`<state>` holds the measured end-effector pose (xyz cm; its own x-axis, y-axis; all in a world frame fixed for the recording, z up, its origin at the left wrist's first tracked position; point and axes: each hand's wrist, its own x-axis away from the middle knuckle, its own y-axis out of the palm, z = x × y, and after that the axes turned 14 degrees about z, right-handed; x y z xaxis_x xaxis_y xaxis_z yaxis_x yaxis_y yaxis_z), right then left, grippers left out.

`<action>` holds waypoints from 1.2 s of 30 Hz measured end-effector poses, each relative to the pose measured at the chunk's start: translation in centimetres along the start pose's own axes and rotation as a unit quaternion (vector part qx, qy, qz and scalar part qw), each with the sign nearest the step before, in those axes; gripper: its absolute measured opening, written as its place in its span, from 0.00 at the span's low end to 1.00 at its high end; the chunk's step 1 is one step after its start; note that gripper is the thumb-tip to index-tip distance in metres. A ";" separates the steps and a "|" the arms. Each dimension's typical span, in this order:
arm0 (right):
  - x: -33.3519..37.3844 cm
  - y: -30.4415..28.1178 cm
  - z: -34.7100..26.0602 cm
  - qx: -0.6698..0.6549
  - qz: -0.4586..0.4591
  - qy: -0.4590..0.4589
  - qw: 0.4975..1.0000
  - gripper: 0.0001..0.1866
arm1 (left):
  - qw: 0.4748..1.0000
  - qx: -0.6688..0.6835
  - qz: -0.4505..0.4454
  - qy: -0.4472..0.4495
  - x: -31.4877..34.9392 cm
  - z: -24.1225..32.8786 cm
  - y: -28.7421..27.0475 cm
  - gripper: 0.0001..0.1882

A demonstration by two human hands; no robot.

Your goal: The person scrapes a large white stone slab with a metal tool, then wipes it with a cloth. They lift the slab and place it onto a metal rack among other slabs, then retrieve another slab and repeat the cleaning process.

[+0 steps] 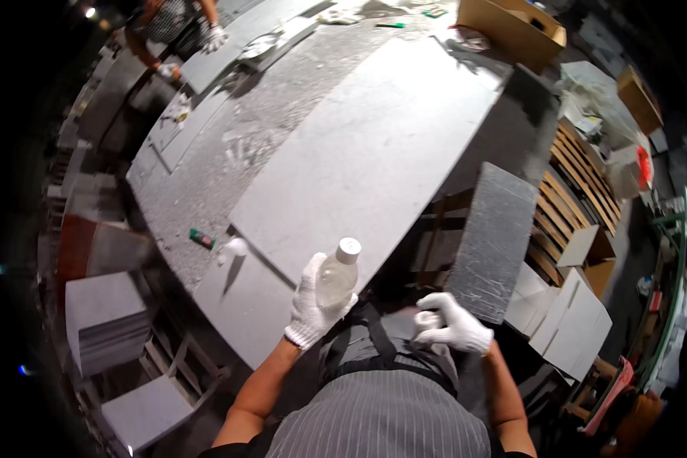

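In a white knitted glove, my left hand [313,305] is wrapped around a clear plastic bottle [336,278] with a white cap. The bottle is tilted slightly and held above the near end of a large pale flat panel [359,145]. My right hand [454,324], also gloved in white, is close to my waist with its fingers curled inward. Something whitish [426,327] shows at its fingertips, but I cannot make out what it is. A dark grey slab [496,237] with a scratched surface lies just beyond the right hand.
A dusty worktable [183,206] bears a green tube-like item [201,238] and a white lump [237,246]. Another person [172,30] in white gloves works at the far left. Wooden pallets [565,198] and cardboard boxes [511,30] stand right; stacked panels [111,317] stand left.
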<state>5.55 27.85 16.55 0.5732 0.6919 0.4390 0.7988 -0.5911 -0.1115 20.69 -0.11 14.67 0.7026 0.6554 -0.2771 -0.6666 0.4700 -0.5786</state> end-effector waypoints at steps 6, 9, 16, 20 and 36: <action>3.1 0.5 4.2 0.045 -0.098 -0.073 0.991 0.33 | 0.994 -0.047 -0.074 -0.072 -0.2 4.3 3.8 0.50; 4.9 -0.8 5.3 -0.027 -0.105 0.026 0.994 0.33 | 0.980 -0.086 -0.099 -0.147 0.2 5.8 3.9 0.50; 5.4 -0.7 8.4 -0.073 0.047 0.053 0.995 0.26 | 0.977 -0.144 -0.081 -0.133 2.3 3.3 3.0 0.51; 5.5 -1.4 11.9 -0.156 0.165 0.075 0.971 0.22 | 0.957 -0.209 -0.123 -0.160 2.2 3.0 2.0 0.51; 6.3 3.9 14.0 -0.147 0.264 0.137 0.943 0.26 | 0.897 -0.328 -0.261 -0.141 3.6 0.8 -3.9 0.48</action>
<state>14.84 35.70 6.38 0.7767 0.1594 0.6094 0.3068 -0.9407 -0.1450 25.64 0.91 16.54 0.7242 0.6141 0.3137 0.0893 0.3676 -0.9257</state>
